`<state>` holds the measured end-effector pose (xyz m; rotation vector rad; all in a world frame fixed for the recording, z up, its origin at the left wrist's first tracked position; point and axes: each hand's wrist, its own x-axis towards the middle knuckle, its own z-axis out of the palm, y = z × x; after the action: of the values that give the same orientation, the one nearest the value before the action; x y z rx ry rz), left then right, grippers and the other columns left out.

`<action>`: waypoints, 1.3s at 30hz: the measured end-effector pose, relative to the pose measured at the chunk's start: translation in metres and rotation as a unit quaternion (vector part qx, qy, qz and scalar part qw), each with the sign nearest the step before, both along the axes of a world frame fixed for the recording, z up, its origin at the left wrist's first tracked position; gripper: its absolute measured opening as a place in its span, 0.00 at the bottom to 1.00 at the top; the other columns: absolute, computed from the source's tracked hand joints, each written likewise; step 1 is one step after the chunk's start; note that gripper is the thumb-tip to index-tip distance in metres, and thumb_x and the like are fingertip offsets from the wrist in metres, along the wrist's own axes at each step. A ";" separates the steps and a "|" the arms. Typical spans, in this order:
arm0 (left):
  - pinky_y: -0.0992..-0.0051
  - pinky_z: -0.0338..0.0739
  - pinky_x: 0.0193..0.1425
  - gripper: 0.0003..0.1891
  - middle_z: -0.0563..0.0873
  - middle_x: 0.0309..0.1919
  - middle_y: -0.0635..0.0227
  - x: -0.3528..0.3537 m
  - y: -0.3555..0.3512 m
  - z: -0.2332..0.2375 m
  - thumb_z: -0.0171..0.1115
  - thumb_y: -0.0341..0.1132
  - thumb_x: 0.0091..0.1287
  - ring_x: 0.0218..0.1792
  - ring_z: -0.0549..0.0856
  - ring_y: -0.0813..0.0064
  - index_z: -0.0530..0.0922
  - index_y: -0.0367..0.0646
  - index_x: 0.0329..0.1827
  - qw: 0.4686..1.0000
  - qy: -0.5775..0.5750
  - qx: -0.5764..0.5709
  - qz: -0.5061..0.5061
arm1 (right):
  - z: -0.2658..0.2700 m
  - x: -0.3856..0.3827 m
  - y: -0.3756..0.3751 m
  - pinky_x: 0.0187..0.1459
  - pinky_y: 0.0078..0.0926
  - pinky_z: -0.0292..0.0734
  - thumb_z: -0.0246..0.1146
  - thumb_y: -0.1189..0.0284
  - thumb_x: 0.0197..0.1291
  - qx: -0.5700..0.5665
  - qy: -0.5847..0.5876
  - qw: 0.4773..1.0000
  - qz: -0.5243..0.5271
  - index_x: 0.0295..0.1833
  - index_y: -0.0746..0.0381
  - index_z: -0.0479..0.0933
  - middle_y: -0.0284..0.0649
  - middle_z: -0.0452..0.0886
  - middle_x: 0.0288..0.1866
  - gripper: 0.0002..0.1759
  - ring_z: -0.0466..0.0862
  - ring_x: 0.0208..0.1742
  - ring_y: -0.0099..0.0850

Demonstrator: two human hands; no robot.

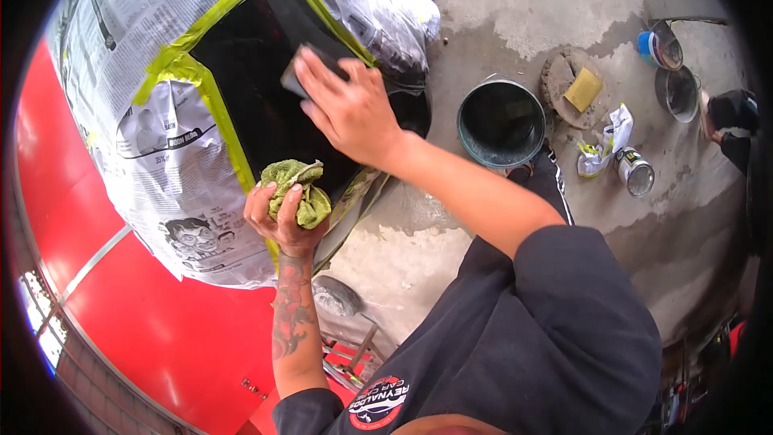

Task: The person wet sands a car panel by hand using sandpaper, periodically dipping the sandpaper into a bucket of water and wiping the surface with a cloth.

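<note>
My left hand (283,217) is closed around a crumpled green cloth (295,187), held near the lower end of a dark glossy panel (266,52). Over the middle of that panel, my right hand (348,105) has its fingers on a flat grey sanding block (299,76), which looks to be lying against the surface. Yellow-green masking tape (221,129) borders the panel. Beyond the tape, newspaper sheets (193,181) cover the surrounding bodywork.
Red bodywork (153,306) shows at left. On the concrete floor are a dark bucket (467,141), a yellow sponge (584,89) on a round slab (554,84), crumpled paper (619,129), a paint can (636,176), a blue tub (646,47) and another person's foot (709,119).
</note>
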<state>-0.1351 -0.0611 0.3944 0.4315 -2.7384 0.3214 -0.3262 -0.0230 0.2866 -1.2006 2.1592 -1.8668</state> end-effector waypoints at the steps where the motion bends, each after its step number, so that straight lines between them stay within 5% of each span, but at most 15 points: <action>1: 0.49 0.75 0.65 0.25 0.76 0.59 0.62 0.000 0.000 0.000 0.76 0.40 0.54 0.59 0.76 0.52 0.79 0.58 0.57 1.000 0.002 0.000 0.000 | 0.002 -0.016 -0.030 0.56 0.45 0.71 0.64 0.60 0.69 -0.014 -0.006 1.000 -0.020 0.68 0.57 0.77 0.36 0.80 0.72 0.25 0.78 0.58 0.45; 5: 0.50 0.76 0.64 0.24 0.76 0.58 0.63 -0.004 0.002 0.000 0.76 0.37 0.54 0.59 0.77 0.52 0.80 0.58 0.56 1.000 0.005 -0.007 0.000 | 0.020 -0.060 -0.090 0.57 0.48 0.73 0.64 0.60 0.69 0.011 -0.063 0.998 -0.017 0.70 0.57 0.77 0.37 0.80 0.73 0.26 0.79 0.58 0.46; 21: 0.51 0.77 0.64 0.23 0.77 0.58 0.63 -0.003 0.001 -0.001 0.76 0.36 0.54 0.59 0.78 0.51 0.81 0.58 0.55 1.000 0.014 -0.017 -0.001 | 0.020 -0.059 -0.095 0.62 0.56 0.74 0.56 0.60 0.73 -0.020 -0.143 0.989 -0.014 0.67 0.57 0.77 0.36 0.82 0.71 0.22 0.79 0.61 0.52; 30: 0.51 0.77 0.63 0.24 0.77 0.58 0.64 -0.003 0.001 -0.001 0.76 0.35 0.53 0.59 0.78 0.52 0.81 0.58 0.54 1.000 0.014 -0.009 0.001 | -0.039 -0.019 -0.055 0.65 0.37 0.72 0.59 0.64 0.71 -0.076 -0.156 0.985 -0.007 0.71 0.55 0.80 0.39 0.79 0.75 0.25 0.79 0.59 0.44; 39: 0.53 0.78 0.62 0.22 0.77 0.57 0.65 -0.003 0.004 0.002 0.75 0.36 0.55 0.58 0.79 0.53 0.81 0.59 0.54 1.000 0.017 -0.017 0.003 | -0.017 -0.058 -0.103 0.69 0.45 0.68 0.58 0.63 0.70 -0.081 -0.180 0.980 0.002 0.71 0.56 0.79 0.40 0.80 0.74 0.25 0.76 0.63 0.45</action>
<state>-0.1383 -0.0576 0.3964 0.4316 -2.6957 0.3592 -0.3845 -0.1256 0.2698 -0.8029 1.8419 -2.0995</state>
